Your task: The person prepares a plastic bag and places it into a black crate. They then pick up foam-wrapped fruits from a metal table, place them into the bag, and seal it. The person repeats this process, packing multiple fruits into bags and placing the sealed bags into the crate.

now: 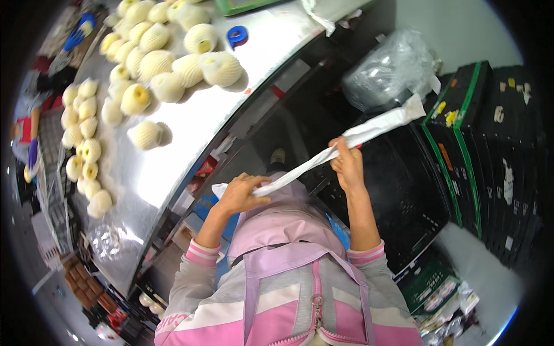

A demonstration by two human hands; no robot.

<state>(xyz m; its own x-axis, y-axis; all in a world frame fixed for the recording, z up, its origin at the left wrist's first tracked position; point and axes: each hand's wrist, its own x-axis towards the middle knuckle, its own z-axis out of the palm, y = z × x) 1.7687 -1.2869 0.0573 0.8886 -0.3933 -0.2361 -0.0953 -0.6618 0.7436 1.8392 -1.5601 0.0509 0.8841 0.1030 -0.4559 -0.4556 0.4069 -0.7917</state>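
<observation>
A long, narrow strip of white sheet material, gathered or folded lengthwise, stretches at a slant in front of my body. My left hand grips it near its lower left end, and a short tail pokes out past the hand. Higher up and to the right, my right hand is closed on the same strip. Beyond that hand its free end widens toward the black crates. Whether it is paper or thin plastic I cannot tell.
Round fruits in foam net sleeves cover part of the metal table at left, near a blue tape roll. Black plastic crates are stacked at right, below a clear plastic bag. Gloved co-workers stand across the table.
</observation>
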